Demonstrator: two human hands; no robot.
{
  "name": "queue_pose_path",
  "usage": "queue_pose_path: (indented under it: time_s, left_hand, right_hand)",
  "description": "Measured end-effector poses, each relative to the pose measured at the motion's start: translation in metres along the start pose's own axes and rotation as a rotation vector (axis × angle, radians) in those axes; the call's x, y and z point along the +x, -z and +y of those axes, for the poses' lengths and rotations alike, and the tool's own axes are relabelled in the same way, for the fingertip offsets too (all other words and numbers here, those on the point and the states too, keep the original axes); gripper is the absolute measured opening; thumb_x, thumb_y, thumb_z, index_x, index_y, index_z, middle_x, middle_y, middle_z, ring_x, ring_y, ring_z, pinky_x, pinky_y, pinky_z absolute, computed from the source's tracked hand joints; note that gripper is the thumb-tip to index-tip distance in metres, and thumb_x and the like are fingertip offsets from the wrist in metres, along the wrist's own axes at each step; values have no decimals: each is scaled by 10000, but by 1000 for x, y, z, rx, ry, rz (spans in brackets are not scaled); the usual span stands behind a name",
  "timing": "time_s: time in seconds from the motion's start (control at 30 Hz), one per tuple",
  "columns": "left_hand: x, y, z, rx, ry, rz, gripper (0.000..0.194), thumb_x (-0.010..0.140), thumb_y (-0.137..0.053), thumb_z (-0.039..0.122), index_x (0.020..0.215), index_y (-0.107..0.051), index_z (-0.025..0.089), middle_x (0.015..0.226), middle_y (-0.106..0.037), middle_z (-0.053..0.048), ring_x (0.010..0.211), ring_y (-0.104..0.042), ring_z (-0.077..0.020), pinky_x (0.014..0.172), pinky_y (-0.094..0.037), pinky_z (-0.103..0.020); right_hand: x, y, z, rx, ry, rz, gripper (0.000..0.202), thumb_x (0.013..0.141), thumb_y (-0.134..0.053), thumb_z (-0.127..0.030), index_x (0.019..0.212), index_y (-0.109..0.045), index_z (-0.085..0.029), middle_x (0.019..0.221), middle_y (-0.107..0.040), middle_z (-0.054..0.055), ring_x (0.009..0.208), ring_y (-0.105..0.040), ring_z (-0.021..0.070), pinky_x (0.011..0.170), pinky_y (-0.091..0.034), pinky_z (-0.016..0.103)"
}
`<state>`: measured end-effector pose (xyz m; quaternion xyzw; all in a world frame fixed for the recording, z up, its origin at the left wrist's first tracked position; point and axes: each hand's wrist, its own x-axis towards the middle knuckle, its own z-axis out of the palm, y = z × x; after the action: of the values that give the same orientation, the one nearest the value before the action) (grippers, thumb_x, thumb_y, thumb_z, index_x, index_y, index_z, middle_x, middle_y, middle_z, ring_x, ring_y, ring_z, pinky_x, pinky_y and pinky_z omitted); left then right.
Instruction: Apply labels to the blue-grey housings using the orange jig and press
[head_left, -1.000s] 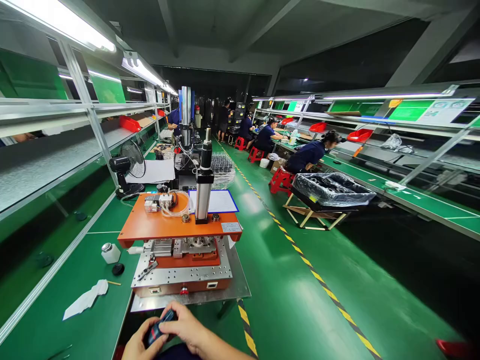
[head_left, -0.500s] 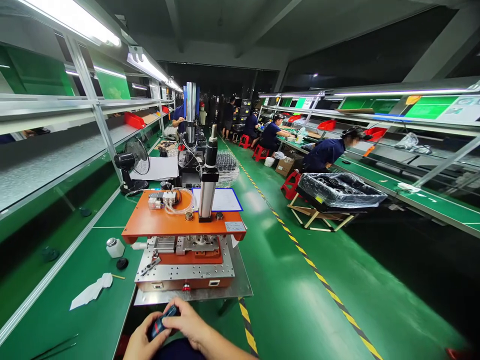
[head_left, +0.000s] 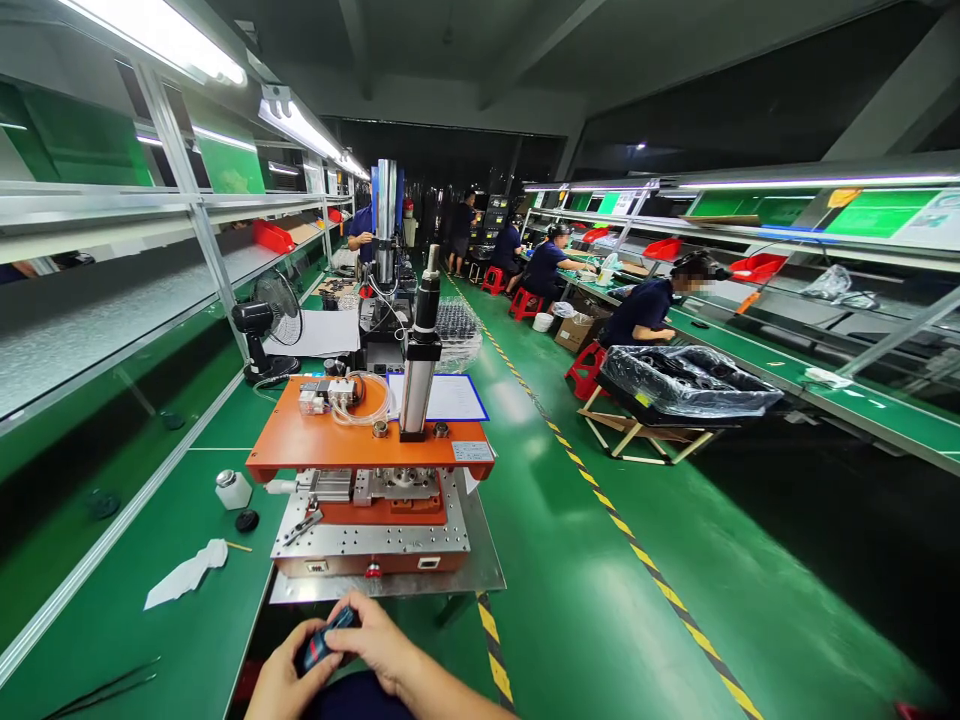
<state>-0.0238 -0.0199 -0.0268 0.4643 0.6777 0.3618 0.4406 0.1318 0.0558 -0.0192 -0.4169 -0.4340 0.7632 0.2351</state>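
Observation:
Low in the head view, a small dark blue device with a red mark (head_left: 318, 650) is held between my two hands. My left hand (head_left: 286, 672) wraps round its left side, fingers and thumb closed on it. On its other end, the fingers of my right hand (head_left: 379, 645) are closed too. Just beyond my hands stands an orange press machine (head_left: 360, 443) with an upright cylinder (head_left: 418, 390) on its top plate and a red button (head_left: 373, 570) on its front.
Left of the press, the green bench (head_left: 180, 635) bears a white bottle (head_left: 233, 490), a black cap (head_left: 247, 521), white tissue (head_left: 187, 575) and tweezers (head_left: 112, 690). A black fan (head_left: 270, 318) stands behind. At right are a plastic-lined tray (head_left: 690, 385) and a seated person (head_left: 637, 312).
The seated person at right has raised their head and upper body a little. The whole view has shifted slightly. My hands keep nearly the same hold on the device.

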Motion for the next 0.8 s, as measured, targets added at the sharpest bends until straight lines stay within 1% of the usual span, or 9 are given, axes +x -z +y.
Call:
queue_pose_path:
  time_s: [0.1,0.27,0.37,0.47,0.67,0.8]
  left_hand:
    - [-1,0,3,2,3,6,568,661,-722,603,1043,-712,182,1038,-771,-87,998,-705,-278,941,-539,-314]
    - [-3,2,15,16,12,43,586,626,-742,634,1007,-733,189,982,-775,-80,966,-707,-290,893,-561,-318]
    - [-3,2,17,28,8,45,583,616,-751,639,992,-738,194,971,-775,-74,952,-711,-290,883,-565,-319]
    - [-2,2,12,18,-3,47,572,635,-741,637,1002,-734,199,980,-777,-72,960,-712,-287,904,-559,-320]
    - [3,1,-3,-6,-1,-1,571,655,-745,607,1037,-716,183,1033,-778,-86,1028,-704,-286,966,-533,-315]
    - [4,2,-4,0,13,-24,587,658,-738,615,1051,-715,180,1057,-776,-79,1047,-701,-283,958,-535,-302]
  right_hand:
    - [0,0,0,2,7,-3,329,540,-784,-239,842,-663,-188,714,-616,-36,703,-569,138,634,-400,246]
    - [0,1,0,20,-2,-11,325,544,-765,-229,846,-655,-185,703,-621,-37,655,-562,130,625,-403,253]
    - [0,0,-1,17,-14,-4,338,536,-772,-238,846,-650,-188,695,-620,-41,641,-560,128,623,-406,254]
    - [-1,0,-2,23,-14,3,341,530,-777,-239,841,-651,-180,700,-619,-34,642,-561,132,628,-411,264]
    - [-1,0,-2,28,-15,1,363,526,-800,-272,842,-644,-187,705,-619,-30,657,-573,146,630,-415,272]
    - [1,1,2,18,-13,3,363,524,-809,-278,835,-644,-190,733,-623,-26,699,-581,153,644,-412,268]
